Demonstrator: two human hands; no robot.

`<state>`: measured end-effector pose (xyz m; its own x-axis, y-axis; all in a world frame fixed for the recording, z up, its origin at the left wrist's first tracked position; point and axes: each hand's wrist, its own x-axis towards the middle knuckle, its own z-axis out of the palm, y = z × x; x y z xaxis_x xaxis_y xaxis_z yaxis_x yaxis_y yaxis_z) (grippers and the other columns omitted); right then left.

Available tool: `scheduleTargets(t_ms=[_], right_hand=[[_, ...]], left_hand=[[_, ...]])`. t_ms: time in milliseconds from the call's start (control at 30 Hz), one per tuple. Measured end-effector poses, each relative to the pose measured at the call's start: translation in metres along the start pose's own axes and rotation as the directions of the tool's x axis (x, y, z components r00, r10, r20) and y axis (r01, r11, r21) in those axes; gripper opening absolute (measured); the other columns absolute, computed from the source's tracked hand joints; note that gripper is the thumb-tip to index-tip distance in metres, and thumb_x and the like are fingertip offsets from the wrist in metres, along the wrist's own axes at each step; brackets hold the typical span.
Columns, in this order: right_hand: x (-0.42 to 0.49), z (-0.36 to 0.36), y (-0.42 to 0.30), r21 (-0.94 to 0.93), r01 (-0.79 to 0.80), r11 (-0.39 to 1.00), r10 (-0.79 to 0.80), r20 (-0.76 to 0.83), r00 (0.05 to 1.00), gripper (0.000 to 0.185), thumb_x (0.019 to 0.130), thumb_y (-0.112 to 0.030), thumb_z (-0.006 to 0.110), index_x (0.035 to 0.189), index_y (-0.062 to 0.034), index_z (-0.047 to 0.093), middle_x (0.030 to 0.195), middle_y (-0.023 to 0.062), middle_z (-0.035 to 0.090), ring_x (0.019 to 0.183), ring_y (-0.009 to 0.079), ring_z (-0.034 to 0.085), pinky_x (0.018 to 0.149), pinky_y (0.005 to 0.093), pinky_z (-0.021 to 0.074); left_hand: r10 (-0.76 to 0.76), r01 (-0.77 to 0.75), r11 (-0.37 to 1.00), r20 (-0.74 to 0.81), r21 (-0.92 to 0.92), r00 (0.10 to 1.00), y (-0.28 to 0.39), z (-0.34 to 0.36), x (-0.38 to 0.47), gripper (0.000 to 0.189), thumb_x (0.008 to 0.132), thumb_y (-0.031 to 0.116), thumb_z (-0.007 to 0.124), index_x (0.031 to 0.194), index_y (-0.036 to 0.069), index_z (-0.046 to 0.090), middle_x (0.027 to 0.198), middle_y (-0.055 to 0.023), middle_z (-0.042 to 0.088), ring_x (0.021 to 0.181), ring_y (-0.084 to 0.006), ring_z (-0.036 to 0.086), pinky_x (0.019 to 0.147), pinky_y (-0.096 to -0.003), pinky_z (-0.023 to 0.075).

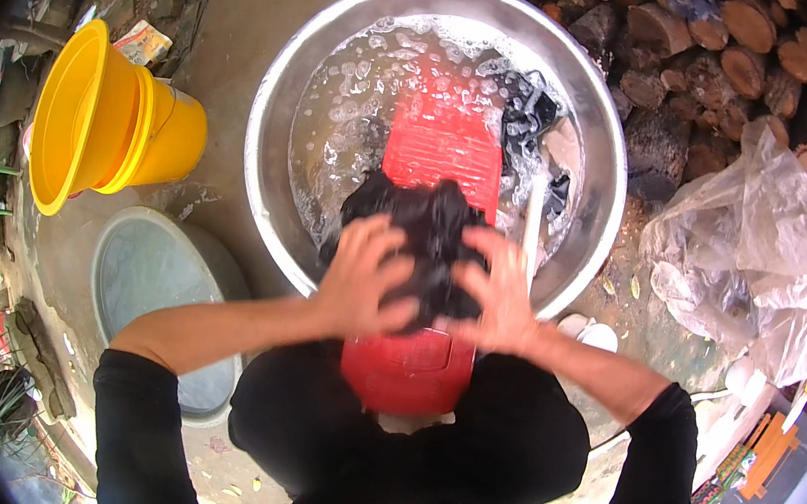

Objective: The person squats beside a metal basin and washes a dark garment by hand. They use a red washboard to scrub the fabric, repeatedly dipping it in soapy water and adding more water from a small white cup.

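Between my knees stands a red plastic washboard (pixel 447 144), its ribbed upper part sloping into soapy water. A wet black cloth (pixel 432 233) is bunched on its lower half. My left hand (pixel 368 274) grips the cloth from the left, fingers bent into it. From the other side my right hand (pixel 494 286) clutches it too; both hands are slightly blurred. Around the board is a large round metal basin (pixel 265 182) of sudsy water. More dark wet cloth (pixel 530 116) lies at the basin's right, near a white stick-like piece (pixel 533 219).
At left, a yellow basin (pixel 64 120) and yellow bucket (pixel 174 122) lie on their sides. A grey tub (pixel 151 274) sits by my left arm. Cut logs (pixel 743 71) are piled at upper right, with clear plastic sheeting (pixel 766 251) below. A white cup-like object (pixel 598 336) is beside the basin.
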<state>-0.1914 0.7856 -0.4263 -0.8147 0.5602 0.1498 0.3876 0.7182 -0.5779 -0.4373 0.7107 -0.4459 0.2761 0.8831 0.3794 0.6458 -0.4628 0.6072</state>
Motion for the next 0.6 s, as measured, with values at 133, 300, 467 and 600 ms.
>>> scheduleTargets(t_ms=[133, 300, 467, 600], right_hand=[[0.033, 0.035, 0.039, 0.026, -0.147, 0.989, 0.145, 0.065, 0.987, 0.056, 0.073, -0.048, 0.075, 0.114, -0.0127, 0.060, 0.132, 0.0156, 0.048, 0.127, 0.0369, 0.045, 0.095, 0.0587, 0.0359], [0.111, 0.075, 0.143, -0.053, -0.657, 0.752, 0.656, -0.041, 0.754, 0.077, 0.089, -0.071, 0.047, 0.142, -0.0147, 0.047, 0.151, 0.0163, 0.036, 0.143, 0.0327, 0.031, 0.112, 0.0547, 0.0301], [0.047, 0.031, 0.065, 0.125, -0.430, 0.894, 0.425, 0.062, 0.903, 0.071, 0.082, -0.060, 0.065, 0.125, -0.0046, 0.057, 0.132, 0.0200, 0.051, 0.123, 0.0406, 0.049, 0.104, 0.0528, 0.0358], [-0.001, 0.015, -0.005, -0.094, 0.121, 0.988, -0.126, -0.057, 0.990, 0.054, 0.064, -0.041, 0.076, 0.106, -0.0109, 0.062, 0.121, 0.0136, 0.053, 0.119, 0.0384, 0.049, 0.097, 0.0549, 0.0368]], left_hand=[[-0.135, 0.123, 0.986, 0.098, 0.117, 0.986, -0.035, 0.035, 0.026, 0.047, 0.077, 0.039, 0.067, 0.107, 0.005, 0.056, 0.117, -0.0198, 0.050, 0.115, -0.0408, 0.048, 0.092, -0.0562, 0.0381], [-0.529, 0.541, 0.817, -0.117, 0.198, 0.841, -0.141, 0.084, 0.095, 0.047, 0.088, 0.042, 0.059, 0.114, 0.003, 0.057, 0.117, -0.0176, 0.054, 0.113, -0.0359, 0.050, 0.092, -0.0489, 0.0392], [-0.418, 0.420, 0.907, 0.203, 0.040, 0.885, -0.069, 0.026, 0.040, 0.050, 0.083, 0.043, 0.065, 0.113, 0.003, 0.058, 0.113, -0.0165, 0.054, 0.112, -0.0361, 0.050, 0.093, -0.0486, 0.0389], [0.031, -0.030, 1.000, 0.123, -0.005, 0.992, -0.011, 0.004, -0.011, 0.057, 0.067, 0.048, 0.074, 0.099, 0.004, 0.057, 0.101, -0.0173, 0.052, 0.104, -0.0391, 0.049, 0.092, -0.0548, 0.0355]])
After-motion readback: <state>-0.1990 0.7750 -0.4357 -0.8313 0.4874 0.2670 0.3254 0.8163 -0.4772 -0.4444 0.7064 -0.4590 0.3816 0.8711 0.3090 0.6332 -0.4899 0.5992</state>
